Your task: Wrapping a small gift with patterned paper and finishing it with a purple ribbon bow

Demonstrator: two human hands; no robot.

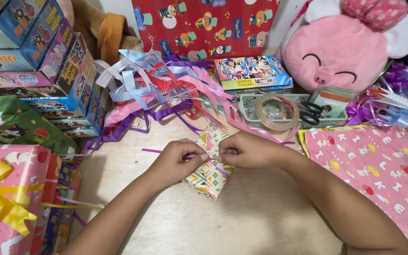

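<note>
A small package wrapped in patterned paper [207,175] lies on the wooden table [256,212], one corner pointing toward me. Both hands rest on top of it. My left hand [175,162] pinches a thin purple ribbon [153,151] that trails off to the left. My right hand [244,150] has its fingers closed on the same ribbon at the package's middle, thumb to thumb with the left hand. Part of the ribbon runs down over the wrapping.
A heap of loose ribbons [166,89] lies behind. A tape roll [277,112] and scissors [313,113] sit in a green tray [246,106]. A pink plush toy [348,45] sits back right, pink wrapping paper [383,170] right, wrapped gifts [10,198] left, stacked boxes [34,56] far left.
</note>
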